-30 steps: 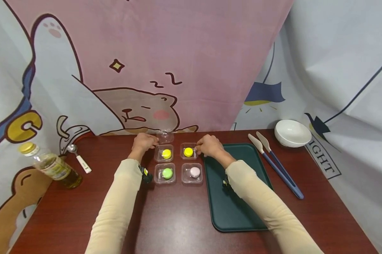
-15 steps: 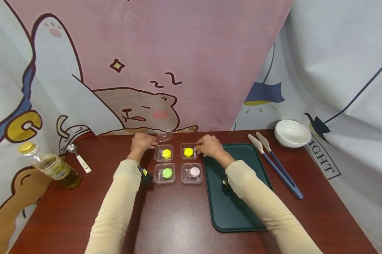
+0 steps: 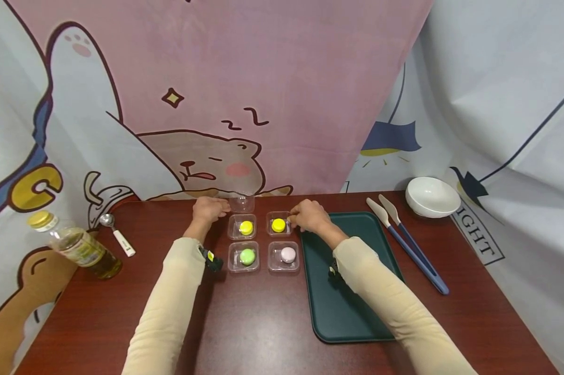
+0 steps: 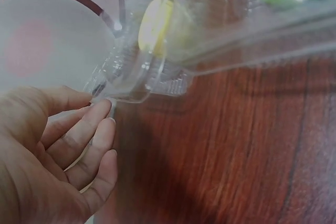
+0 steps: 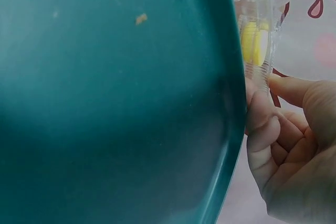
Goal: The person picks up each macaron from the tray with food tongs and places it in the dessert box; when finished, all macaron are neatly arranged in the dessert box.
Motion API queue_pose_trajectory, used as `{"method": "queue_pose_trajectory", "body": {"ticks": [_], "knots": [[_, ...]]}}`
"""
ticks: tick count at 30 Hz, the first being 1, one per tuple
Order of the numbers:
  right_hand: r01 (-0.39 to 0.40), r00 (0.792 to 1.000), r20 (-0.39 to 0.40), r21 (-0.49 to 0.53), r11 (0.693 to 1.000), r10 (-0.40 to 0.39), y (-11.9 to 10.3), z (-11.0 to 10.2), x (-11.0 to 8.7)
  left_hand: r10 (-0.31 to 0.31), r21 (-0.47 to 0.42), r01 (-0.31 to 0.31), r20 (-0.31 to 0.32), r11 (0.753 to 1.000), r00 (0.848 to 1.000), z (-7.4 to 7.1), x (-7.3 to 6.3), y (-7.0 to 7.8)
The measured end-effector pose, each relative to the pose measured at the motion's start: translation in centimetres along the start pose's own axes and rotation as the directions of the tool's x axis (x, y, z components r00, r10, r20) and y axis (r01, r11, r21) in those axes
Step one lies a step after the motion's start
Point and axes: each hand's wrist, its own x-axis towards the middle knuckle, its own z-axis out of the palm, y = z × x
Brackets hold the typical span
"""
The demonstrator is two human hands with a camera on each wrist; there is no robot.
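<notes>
Several clear plastic boxes stand in a two-by-two group, each with one macaron. The back pair hold yellow macarons [image 3: 246, 227], the front left a green macaron [image 3: 247, 256], the front right a pale pink macaron [image 3: 288, 254]. Behind the back left box [image 3: 235, 234] is a clear lid [image 3: 241, 203]; whether the two are joined is unclear. My left hand [image 3: 209, 209] pinches the lid's left edge between thumb and fingertips; its other fingers [image 4: 100, 179] curve loosely. With thumb and curled fingers, my right hand [image 3: 310, 215] pinches the right side of the back right box [image 3: 270, 232].
A dark green tray [image 3: 347, 302] lies under my right forearm. Right of it are blue-handled tongs [image 3: 417, 256] and a white bowl [image 3: 431, 198]. At the left stand an oil bottle [image 3: 82, 250] and a measuring spoon [image 3: 122, 241]. A printed cloth [image 3: 310, 104] hangs behind the table.
My left hand has shifted slightly left, and the clear lid has changed its tilt and moved a little left. My right hand and the macarons stay in place.
</notes>
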Motion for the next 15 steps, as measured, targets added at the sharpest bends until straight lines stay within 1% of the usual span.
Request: {"method": "queue_pose_trajectory", "body": {"ticks": [3, 7, 11, 15], "knots": [[0.001, 1.0, 0.001, -0.004, 1.0, -0.001, 0.0, -0.1, 0.0, 0.026, -0.017, -0.027, -0.012, 0.999, 1.0, -0.2, -0.3, 0.2], [0.011, 1.0, -0.007, -0.008, 1.0, -0.011, -0.1, -0.4, -0.1, 0.079, -0.017, -0.079, -0.032, 0.997, 0.996, -0.3, -0.8, 1.0], [0.032, 0.999, -0.022, 0.003, 0.999, -0.032, 0.0, -0.7, -0.1, 0.133, -0.015, -0.134, -0.05, 0.991, 0.99, 0.1, -1.5, 2.0], [0.066, 0.997, -0.051, 0.039, 0.997, -0.064, 0.3, -1.1, -0.1, 0.161, -0.022, -0.163, -0.055, 0.986, 0.985, 0.7, -2.4, 3.2]]}}
